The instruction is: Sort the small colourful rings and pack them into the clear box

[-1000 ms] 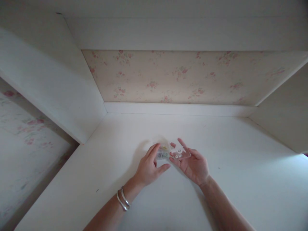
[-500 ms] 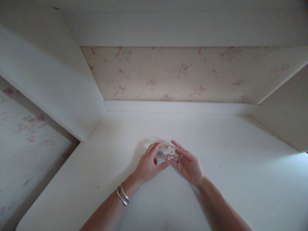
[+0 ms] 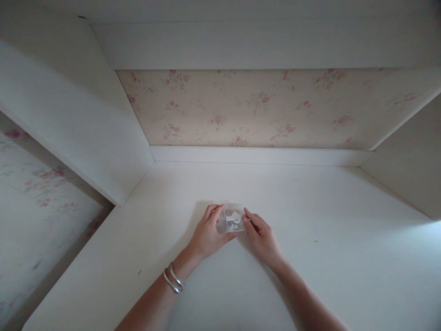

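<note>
A small clear plastic box (image 3: 234, 219) with white printing on its front is held just above or on the white tabletop; I cannot tell which. My left hand (image 3: 206, 232) wraps round its left side, fingers over the top edge and thumb along the bottom edge. Two silver bangles circle that wrist. At the box's right edge, my right hand (image 3: 259, 233) has its fingers curled and pinched against the plastic. What lies inside the box is too blurred to make out.
The white tabletop (image 3: 327, 202) spreads around both hands and meets a white back strip (image 3: 258, 155). White side panels stand at left (image 3: 113, 151) and right (image 3: 413, 170). Floral wallpaper (image 3: 217, 108) covers the wall behind.
The clear panel that stood out at the right, between the right hand's spread fingers, now lies against the box. My right hand has moved left and closed its fingers at the box's edge.
</note>
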Motion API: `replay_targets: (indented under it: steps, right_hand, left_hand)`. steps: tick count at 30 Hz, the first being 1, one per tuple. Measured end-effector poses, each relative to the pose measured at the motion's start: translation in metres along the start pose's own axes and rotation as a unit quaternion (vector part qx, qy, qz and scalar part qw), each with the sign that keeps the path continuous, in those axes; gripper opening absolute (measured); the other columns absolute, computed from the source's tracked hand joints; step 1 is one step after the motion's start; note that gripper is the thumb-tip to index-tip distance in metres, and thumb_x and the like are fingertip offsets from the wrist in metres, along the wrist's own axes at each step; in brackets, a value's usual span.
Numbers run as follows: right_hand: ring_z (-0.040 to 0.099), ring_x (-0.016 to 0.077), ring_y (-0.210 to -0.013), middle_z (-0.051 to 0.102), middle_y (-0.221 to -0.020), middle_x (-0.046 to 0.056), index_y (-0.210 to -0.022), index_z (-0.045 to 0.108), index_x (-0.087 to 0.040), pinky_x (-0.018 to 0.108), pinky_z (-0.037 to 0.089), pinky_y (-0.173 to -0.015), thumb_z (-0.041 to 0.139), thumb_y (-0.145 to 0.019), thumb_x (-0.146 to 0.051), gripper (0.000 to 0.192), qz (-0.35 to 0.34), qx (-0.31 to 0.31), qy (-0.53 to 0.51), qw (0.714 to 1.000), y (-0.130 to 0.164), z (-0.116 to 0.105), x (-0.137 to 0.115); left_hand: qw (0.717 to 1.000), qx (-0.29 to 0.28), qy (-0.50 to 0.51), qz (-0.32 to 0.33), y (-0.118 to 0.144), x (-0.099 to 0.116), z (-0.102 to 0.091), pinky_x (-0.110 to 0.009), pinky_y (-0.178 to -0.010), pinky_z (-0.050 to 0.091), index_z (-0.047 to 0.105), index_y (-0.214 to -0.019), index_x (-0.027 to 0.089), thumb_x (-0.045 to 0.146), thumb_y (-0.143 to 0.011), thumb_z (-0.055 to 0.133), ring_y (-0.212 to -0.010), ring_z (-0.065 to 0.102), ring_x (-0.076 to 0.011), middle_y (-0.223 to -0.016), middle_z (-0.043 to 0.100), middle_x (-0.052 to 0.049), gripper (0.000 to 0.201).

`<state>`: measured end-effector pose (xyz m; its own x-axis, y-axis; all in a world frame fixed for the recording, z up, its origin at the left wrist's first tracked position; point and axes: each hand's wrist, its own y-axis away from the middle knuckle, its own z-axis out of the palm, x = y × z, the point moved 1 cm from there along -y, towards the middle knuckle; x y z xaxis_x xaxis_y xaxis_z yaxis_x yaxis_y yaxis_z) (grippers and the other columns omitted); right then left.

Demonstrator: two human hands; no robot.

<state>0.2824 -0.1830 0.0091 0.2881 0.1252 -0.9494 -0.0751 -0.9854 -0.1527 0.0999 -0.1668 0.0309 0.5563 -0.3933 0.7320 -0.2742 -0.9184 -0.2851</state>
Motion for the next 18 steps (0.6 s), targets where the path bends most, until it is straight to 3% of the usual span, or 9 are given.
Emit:
replay_targets:
  steps: [5, 7, 11, 18]
  right_hand:
    - [0.060, 0.0193, -0.088, 0.058, -0.112, 0.011, -0.123, 0.057, -0.021, 0.031, 0.053, -0.072, 0.048, -0.088, -0.043, 0.042, -0.047, -0.013, 0.102, 0.994, 0.000, -0.002, 0.003]
    - [0.059, 0.0210, -0.097, 0.056, -0.118, 0.011, -0.125, 0.055, -0.022, 0.032, 0.052, -0.080, 0.049, -0.088, -0.041, 0.042, -0.064, -0.023, 0.118, 0.991, 0.001, -0.001, 0.002]
    - [0.052, 0.0233, -0.114, 0.053, -0.127, 0.009, -0.126, 0.054, -0.024, 0.038, 0.044, -0.097, 0.047, -0.089, -0.038, 0.040, -0.098, -0.030, 0.153, 0.983, 0.002, 0.000, -0.001]
    - [0.050, 0.0226, -0.118, 0.052, -0.130, 0.009, -0.125, 0.056, -0.021, 0.038, 0.040, -0.101, 0.043, -0.091, -0.037, 0.040, -0.099, -0.046, 0.177, 0.978, 0.001, 0.000, -0.002]
  left_hand:
    - [1.000, -0.010, 0.005, 0.002, -0.004, -0.011, 0.002, -0.042, -0.104, 0.035, 0.044, -0.127, 0.022, 0.038, -0.063, 0.076, -0.120, 0.040, -0.0251, -0.126, 0.044, -0.009, 0.074]
    - [1.000, -0.019, 0.017, -0.001, -0.005, -0.015, 0.004, -0.043, -0.105, 0.034, 0.043, -0.129, 0.022, 0.036, -0.064, 0.076, -0.123, 0.039, -0.0256, -0.129, 0.043, -0.010, 0.074]
    - [0.999, -0.026, 0.032, -0.011, -0.006, -0.021, 0.008, -0.046, -0.105, 0.034, 0.038, -0.133, 0.020, 0.033, -0.067, 0.074, -0.123, 0.041, -0.0273, -0.135, 0.040, -0.012, 0.077]
    - [0.997, -0.040, 0.069, -0.020, -0.005, -0.026, 0.010, -0.043, -0.096, 0.043, 0.036, -0.134, 0.023, 0.031, -0.067, 0.074, -0.112, 0.052, -0.0252, -0.131, 0.049, -0.012, 0.078]
